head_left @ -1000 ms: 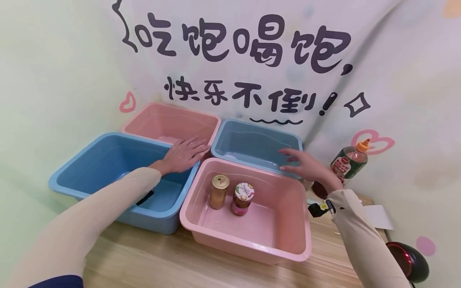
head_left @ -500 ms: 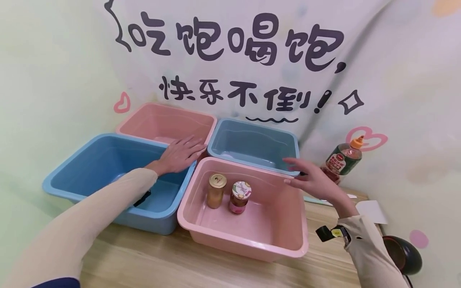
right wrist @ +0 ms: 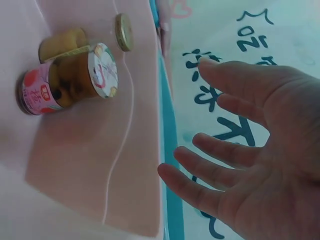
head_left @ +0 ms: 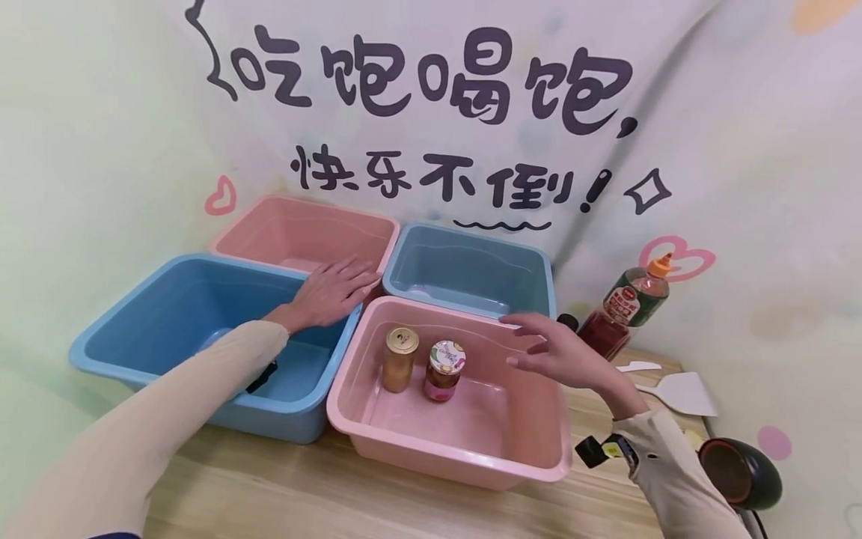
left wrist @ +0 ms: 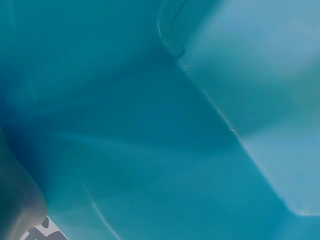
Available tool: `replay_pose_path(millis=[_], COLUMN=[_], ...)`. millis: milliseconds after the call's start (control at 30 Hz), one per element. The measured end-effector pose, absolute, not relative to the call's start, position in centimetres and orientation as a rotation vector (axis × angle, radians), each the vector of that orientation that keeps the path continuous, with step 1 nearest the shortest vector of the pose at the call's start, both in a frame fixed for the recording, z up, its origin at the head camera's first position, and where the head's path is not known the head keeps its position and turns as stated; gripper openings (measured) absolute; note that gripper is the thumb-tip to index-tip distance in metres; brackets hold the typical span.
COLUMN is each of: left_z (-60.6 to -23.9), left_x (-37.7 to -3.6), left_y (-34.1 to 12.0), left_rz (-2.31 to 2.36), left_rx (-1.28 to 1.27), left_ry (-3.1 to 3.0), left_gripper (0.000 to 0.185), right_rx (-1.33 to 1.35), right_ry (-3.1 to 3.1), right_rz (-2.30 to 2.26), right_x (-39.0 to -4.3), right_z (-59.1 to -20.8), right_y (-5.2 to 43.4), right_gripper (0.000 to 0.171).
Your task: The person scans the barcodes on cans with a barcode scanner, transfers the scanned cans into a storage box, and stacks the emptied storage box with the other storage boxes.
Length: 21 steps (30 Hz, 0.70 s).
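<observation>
A playful food corner, likely a canteen or snack shop: a cartoon banner (head_left: 431, 112) about eating hangs beyond the hands, a sauce bottle (head_left: 622, 311) and spatula (head_left: 680, 393) sit right of the right hand (head_left: 562, 355).

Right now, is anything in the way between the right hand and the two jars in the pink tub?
Nothing visible is. The right hand hovers open over the pink tub, with only open space between it and the floral-lid jar and gold-lid jar.
</observation>
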State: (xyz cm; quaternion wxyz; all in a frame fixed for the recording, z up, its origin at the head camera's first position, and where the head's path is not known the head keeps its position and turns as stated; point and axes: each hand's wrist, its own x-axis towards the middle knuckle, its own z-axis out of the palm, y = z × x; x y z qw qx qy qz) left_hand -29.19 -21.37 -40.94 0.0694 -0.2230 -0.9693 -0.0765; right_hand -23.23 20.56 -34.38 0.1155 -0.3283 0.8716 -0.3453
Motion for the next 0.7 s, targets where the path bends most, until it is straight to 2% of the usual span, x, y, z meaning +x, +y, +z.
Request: replay_pose_path(millis=[200, 467, 700], left_z=[-41.0, -41.0, -41.1], left_x=[-29.1, -29.3, -29.2], left_y=[-21.4, -21.5, -21.5], left_rz=[-0.233, -0.222, -0.236], left_rx=[-0.670, -0.664, -0.667], left_ry=[-2.923, -2.922, -2.916], left_gripper=[0.054, 0.054, 0.053], right_rx=[-1.085, -1.217, -1.280], right_ry=[2.488, 2.520, 2.490], right_rz=[-0.919, -0.583, -0.440], right_x=[-23.6, -24.4, -25.1], right_z=[-34.7, -34.3, -35.2], right_y=[18.3, 15.0, 11.7], right_gripper=[0.059, 0.062, 0.052])
